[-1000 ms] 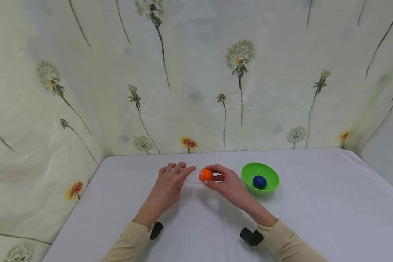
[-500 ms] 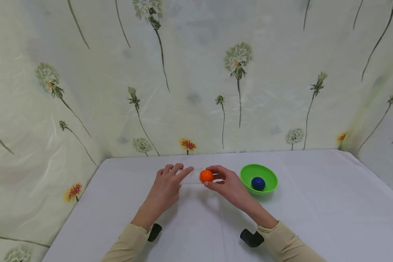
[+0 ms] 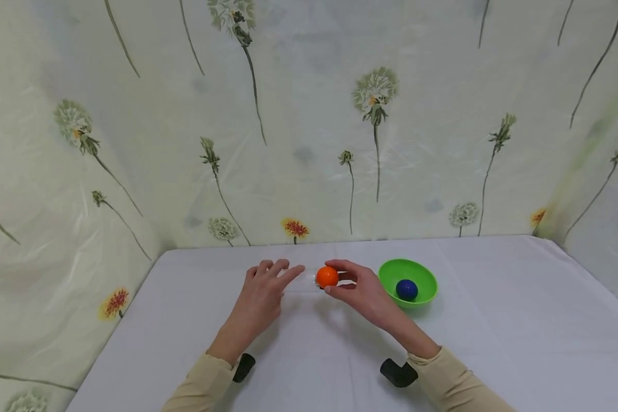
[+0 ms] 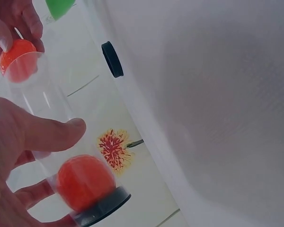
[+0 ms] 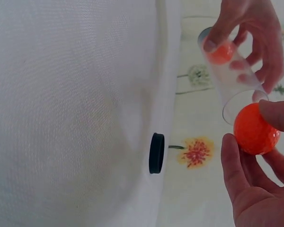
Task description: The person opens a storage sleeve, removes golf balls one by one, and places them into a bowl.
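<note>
My left hand [image 3: 260, 294] grips a clear plastic tube [image 4: 49, 104], its thumb lying along the wall. Inside the tube, by the dark end cap [image 4: 104, 208], sits one orange golf ball [image 4: 83, 182]. A second orange golf ball [image 5: 256, 128] is pinched between the thumb and fingers of my right hand [image 3: 365, 294]. That ball is at the tube's uncapped mouth [image 5: 229, 111], overlapping its rim in the right wrist view. From the head view the tube is faint, and the ball inside it is hidden behind the left hand.
A green bowl [image 3: 427, 274] holding a dark blue ball [image 3: 407, 290] stands right of my right hand. A loose black cap [image 5: 156, 153] is on the white tablecloth [image 3: 494, 320]. Black wrist-worn devices [image 3: 399, 373] show below the wrists. A flower-patterned curtain [image 3: 298, 143] hangs behind.
The ball in my right hand has shifted slightly right, away from the tube; a second ago its left part showed paler through the plastic. My left hand stays nearly still around the tube.
</note>
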A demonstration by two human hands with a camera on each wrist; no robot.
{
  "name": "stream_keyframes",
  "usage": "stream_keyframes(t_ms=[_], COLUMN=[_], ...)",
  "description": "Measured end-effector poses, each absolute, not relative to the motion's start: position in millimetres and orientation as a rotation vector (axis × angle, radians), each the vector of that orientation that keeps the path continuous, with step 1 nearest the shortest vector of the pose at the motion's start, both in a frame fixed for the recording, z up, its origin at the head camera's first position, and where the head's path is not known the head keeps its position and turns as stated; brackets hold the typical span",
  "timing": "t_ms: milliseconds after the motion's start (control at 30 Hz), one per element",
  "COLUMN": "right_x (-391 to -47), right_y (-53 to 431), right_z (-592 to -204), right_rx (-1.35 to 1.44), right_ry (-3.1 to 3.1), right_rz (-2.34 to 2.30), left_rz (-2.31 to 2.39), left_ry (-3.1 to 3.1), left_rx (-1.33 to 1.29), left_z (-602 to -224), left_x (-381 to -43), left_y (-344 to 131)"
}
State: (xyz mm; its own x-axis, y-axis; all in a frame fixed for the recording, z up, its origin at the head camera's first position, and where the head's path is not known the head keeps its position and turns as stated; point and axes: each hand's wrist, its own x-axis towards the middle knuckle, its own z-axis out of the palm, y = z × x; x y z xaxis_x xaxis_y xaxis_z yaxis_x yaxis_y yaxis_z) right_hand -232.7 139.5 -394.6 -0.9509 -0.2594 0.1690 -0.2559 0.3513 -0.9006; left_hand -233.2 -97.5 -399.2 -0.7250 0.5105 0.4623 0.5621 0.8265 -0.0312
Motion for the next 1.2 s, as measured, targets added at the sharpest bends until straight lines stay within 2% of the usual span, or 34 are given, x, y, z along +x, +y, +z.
stream_keyframes(t_ms=[1200], right_x=[-232], right_y=[190], right_z=[-382], right_rx=[-0.438], right_ry=[2.618], right_rz=[-1.792], left_rz=[-0.155], left_ry=[-2.511], left_rx=[-0.815], left_z=[-404], left_x=[-235], left_y=[-104])
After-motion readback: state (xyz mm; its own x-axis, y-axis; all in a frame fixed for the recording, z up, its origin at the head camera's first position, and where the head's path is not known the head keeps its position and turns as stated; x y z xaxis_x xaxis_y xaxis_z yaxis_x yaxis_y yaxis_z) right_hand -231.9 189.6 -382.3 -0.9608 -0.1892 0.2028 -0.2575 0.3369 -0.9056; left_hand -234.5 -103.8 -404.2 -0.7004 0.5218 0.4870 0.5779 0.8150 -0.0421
